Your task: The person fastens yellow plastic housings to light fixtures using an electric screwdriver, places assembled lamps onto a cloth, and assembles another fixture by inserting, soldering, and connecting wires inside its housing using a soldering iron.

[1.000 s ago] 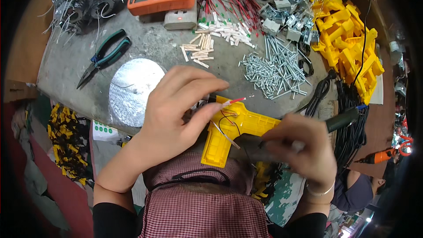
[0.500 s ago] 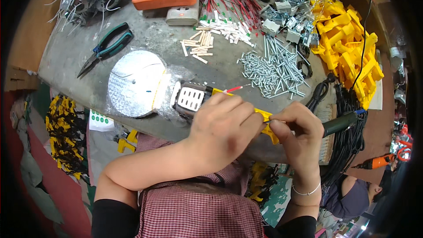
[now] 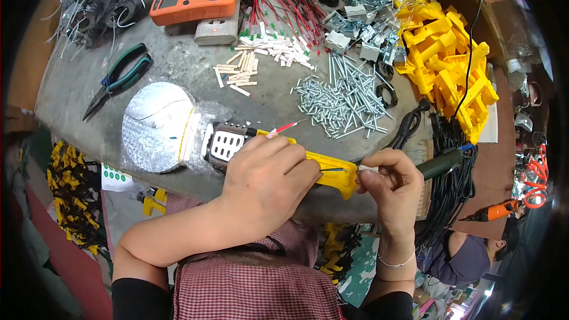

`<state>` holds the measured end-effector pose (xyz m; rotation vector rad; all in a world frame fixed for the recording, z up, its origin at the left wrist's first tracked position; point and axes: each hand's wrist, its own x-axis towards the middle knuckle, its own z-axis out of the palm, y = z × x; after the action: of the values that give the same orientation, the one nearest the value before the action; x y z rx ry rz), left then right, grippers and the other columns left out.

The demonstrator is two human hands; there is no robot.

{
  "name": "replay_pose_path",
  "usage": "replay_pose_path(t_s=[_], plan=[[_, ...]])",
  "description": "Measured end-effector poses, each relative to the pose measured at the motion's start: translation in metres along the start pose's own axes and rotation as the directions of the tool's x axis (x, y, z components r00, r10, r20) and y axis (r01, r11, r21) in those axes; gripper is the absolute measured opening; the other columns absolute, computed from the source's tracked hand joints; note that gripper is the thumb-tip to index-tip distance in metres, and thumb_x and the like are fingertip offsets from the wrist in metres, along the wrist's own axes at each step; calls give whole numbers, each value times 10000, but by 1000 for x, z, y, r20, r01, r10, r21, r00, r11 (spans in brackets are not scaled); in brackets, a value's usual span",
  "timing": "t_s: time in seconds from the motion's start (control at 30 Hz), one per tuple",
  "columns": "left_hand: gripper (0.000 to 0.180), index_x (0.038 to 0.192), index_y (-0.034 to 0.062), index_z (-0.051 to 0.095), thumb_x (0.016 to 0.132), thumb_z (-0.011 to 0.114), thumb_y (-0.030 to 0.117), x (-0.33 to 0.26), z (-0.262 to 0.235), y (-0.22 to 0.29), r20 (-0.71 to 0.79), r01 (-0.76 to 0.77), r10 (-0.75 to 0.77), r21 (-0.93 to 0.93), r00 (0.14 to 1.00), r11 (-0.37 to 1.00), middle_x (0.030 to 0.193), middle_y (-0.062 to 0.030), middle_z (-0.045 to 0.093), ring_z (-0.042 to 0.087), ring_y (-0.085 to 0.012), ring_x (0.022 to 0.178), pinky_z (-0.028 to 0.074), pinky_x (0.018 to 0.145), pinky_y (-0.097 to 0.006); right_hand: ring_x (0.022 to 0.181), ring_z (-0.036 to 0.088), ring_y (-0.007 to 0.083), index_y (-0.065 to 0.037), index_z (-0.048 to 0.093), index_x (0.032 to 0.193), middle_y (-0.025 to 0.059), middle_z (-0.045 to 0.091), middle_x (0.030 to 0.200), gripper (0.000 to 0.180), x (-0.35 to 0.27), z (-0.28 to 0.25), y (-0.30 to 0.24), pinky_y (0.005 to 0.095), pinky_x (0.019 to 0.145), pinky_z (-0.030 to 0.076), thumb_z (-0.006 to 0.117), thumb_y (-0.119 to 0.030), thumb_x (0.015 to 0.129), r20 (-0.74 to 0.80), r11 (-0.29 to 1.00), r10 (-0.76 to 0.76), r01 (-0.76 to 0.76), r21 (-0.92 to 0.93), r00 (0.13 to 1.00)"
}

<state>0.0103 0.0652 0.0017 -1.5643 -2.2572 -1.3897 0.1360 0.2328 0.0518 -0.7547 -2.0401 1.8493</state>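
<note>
My left hand (image 3: 267,178) is wrapped over a yellow plastic handle shell (image 3: 335,179), its fingers closed on it. A thin bluish wire lies in the open channel of the shell. From the handle's left end comes a perforated metal bracket (image 3: 228,145), joined to a round silver disc (image 3: 155,130) in clear wrap. A red-sleeved wire (image 3: 285,128) pokes out above my left knuckles. My right hand (image 3: 394,186) pinches a small whitish piece (image 3: 368,168) at the shell's right end, thumb against forefinger; its kind is too small to tell.
Beyond the hands lie a screw pile (image 3: 344,98), white sleeves (image 3: 240,74), red wires (image 3: 284,18) and yellow shells (image 3: 447,53). Pliers (image 3: 118,77) and an orange meter (image 3: 195,1) stand left. A green-handled tool (image 3: 441,163) and black cables (image 3: 453,201) are right. Another person (image 3: 453,261) sits lower right.
The view has shifted, so the bench appears further left. My right fingers have drawn back toward the shell's right end, uncovering more of its channel and the wire. My left hand keeps its hold.
</note>
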Motion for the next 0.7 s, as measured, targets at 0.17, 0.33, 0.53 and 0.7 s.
replay_pose_path(t_s=[0.17, 0.33, 0.53, 0.7], plan=[[163, 832, 72, 672, 696, 762, 72, 0, 0, -1, -8, -6, 6, -8, 1000, 1000, 778, -41, 607, 596, -238, 730, 456, 641, -364, 727, 657, 87, 65, 660, 982, 53, 657, 830, 177, -3, -3, 0, 195, 645, 519, 692, 112, 815, 48, 988, -25, 32, -154, 999], [175, 831, 72, 672, 682, 763, 69, 0, 1, 1, -15, -4, 4, -4, 1000, 1000, 781, -39, 608, 593, -237, 729, 459, 646, -363, 715, 664, 97, 59, 684, 945, 72, 667, 830, 161, -1, 2, -4, 203, 623, 521, 719, 101, 794, 40, 974, -47, 55, -219, 998], [159, 826, 78, 672, 678, 727, 97, 0, 3, 0, 22, -58, 57, 43, 998, 997, 778, -31, 605, 594, -228, 742, 464, 669, -358, 645, 625, 77, 19, 699, 938, 65, 669, 843, 176, 10, 3, -1, 193, 572, 479, 731, 81, 777, 217, 904, -173, 242, -352, 961], [150, 826, 70, 673, 688, 702, 120, -2, 3, -1, -4, -94, 94, 57, 996, 994, 776, -25, 607, 604, -208, 758, 470, 698, -346, 607, 576, 70, -1, 690, 912, 47, 659, 813, 167, 17, 11, -17, 202, 554, 434, 739, 63, 766, 399, 828, -193, 367, -424, 897]])
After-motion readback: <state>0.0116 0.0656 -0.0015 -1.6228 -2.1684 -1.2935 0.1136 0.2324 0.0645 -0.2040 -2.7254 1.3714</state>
